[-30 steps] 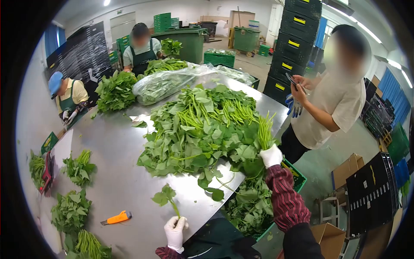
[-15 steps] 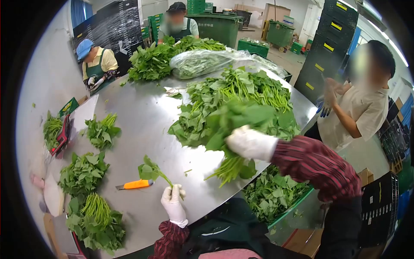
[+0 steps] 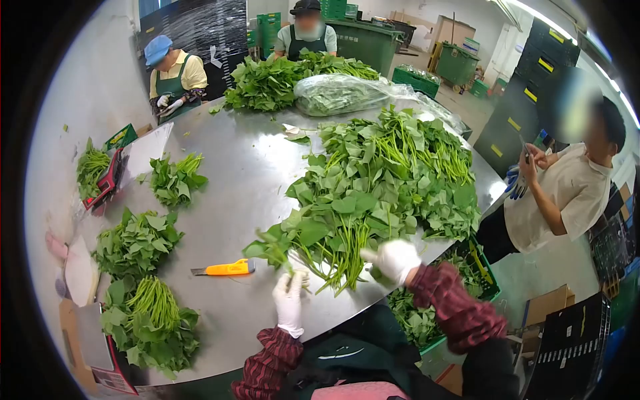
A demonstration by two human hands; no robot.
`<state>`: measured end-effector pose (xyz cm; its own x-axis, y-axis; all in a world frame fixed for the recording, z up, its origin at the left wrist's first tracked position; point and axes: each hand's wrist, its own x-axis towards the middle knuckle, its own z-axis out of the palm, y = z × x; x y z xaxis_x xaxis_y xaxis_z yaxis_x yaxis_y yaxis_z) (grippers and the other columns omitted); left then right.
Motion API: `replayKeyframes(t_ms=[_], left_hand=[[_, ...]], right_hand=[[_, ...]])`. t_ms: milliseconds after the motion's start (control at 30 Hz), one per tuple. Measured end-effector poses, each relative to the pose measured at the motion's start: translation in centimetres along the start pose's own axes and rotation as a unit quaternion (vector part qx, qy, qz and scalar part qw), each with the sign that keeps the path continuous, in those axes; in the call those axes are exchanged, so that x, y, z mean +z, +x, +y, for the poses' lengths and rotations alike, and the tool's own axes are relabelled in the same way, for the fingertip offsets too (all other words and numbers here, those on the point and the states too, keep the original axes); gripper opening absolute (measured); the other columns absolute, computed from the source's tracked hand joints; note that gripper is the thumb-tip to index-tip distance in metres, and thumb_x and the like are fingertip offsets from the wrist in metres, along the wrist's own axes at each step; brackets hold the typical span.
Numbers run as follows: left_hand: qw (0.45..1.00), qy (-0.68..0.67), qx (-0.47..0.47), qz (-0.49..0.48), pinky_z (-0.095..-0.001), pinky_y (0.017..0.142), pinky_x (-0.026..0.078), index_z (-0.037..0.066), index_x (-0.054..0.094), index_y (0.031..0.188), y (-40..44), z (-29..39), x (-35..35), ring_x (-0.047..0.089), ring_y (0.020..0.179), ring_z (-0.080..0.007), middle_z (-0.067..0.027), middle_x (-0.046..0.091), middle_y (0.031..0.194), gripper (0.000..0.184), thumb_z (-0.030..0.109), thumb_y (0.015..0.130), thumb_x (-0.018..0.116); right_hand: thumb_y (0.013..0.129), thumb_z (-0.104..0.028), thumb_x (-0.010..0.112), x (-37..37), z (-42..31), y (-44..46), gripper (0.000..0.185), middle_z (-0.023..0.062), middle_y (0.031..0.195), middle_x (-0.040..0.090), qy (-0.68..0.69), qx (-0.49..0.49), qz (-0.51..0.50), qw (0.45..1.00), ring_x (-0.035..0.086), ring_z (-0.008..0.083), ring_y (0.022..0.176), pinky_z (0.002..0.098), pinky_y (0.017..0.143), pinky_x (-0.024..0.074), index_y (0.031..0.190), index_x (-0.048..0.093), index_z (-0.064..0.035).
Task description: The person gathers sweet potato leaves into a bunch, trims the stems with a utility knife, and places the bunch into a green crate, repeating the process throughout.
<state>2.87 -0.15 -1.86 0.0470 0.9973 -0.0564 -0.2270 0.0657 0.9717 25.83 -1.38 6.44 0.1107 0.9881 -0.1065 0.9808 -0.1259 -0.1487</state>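
My left hand (image 3: pixel 290 300), in a white glove, is closed on a leafy green stem (image 3: pixel 275 253) above the near edge of the metal table. My right hand (image 3: pixel 398 261), also gloved and a little blurred, is just right of a bunch of leafy stems (image 3: pixel 347 253). Its thumb side points left, apart from the other fingers, and I see nothing gripped in it. That bunch lies with its cut ends toward me, against the large pile of leafy greens (image 3: pixel 393 173). An orange utility knife (image 3: pixel 228 268) lies to the left of my left hand.
Sorted bunches (image 3: pixel 137 243) lie along the left of the metal table (image 3: pixel 227 200), by a red scale (image 3: pixel 107 180). A plastic bag of greens (image 3: pixel 343 93) is at the back. A green crate (image 3: pixel 490 280) sits below the right edge. Several people stand around; one person (image 3: pixel 560 187) is at right.
My right hand has let go of the bunch, which now lies on the table, and has drawn back slightly. My left hand still holds the stem, nearer the bunch. The view has shifted.
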Motion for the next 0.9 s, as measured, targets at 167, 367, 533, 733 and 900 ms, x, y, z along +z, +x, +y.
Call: replayKeyframes(t_ms=[167,367,533,733,900], left_hand=[[0.994,-0.086,-0.031,-0.068,-0.0254,0.063,0.046,0.001,0.056,0.090,-0.8,-0.5,3.1,0.056,0.070,-0.0112,-0.0040,0.060,0.079,0.020,0.021,0.093,0.051],[0.995,-0.098,0.033,-0.005,-0.0229,0.059,0.039,0.005,0.054,0.088,-0.6,0.6,1.6,0.047,0.063,-0.0083,0.0005,0.051,0.069,0.011,0.016,0.091,0.054],[0.973,-0.175,-0.075,-0.131,-0.0190,0.059,0.035,0.004,0.058,0.090,-0.2,2.3,4.7,0.045,0.065,-0.0045,0.0035,0.052,0.075,0.011,0.011,0.084,0.062],[0.933,-0.249,-0.180,-0.186,-0.0221,0.067,0.043,0.000,0.058,0.101,-1.2,1.7,8.4,0.054,0.075,-0.0088,-0.0021,0.059,0.087,0.020,0.011,0.085,0.061],[0.937,-0.273,-0.157,-0.150,-0.0249,0.073,0.044,0.000,0.058,0.102,-1.9,1.0,8.1,0.056,0.080,-0.0109,-0.0031,0.061,0.089,0.019,0.013,0.088,0.057]], right_hand=[[0.082,-0.058,0.048,13.3,0.1,-0.3,0.058,0.0190,0.063,0.060,0.174,0.088,0.086,0.977,0.059,0.0349,0.058,0.0432,0.056,0.0463,0.067,0.061,-0.0034],[0.078,-0.014,0.069,5.1,-3.3,-3.4,0.019,0.0097,0.053,0.051,0.317,0.057,0.420,0.849,0.051,0.0246,0.046,0.0312,0.045,0.0413,0.069,0.057,-0.0037],[0.073,-0.010,0.073,5.1,-2.6,-3.8,0.015,0.0107,0.060,0.055,0.243,-0.033,0.464,0.851,0.052,0.0211,0.049,0.0290,0.047,0.0420,0.081,0.063,-0.0015],[0.075,-0.003,0.065,6.6,-2.8,-5.3,0.010,0.0118,0.064,0.055,0.219,-0.145,0.424,0.867,0.053,0.0282,0.051,0.0341,0.050,0.0440,0.083,0.059,-0.0027],[0.076,-0.003,0.064,8.1,-1.8,-6.4,0.007,0.0118,0.073,0.062,0.334,-0.114,0.354,0.866,0.055,0.0229,0.055,0.0318,0.053,0.0440,0.082,0.061,-0.0006]])
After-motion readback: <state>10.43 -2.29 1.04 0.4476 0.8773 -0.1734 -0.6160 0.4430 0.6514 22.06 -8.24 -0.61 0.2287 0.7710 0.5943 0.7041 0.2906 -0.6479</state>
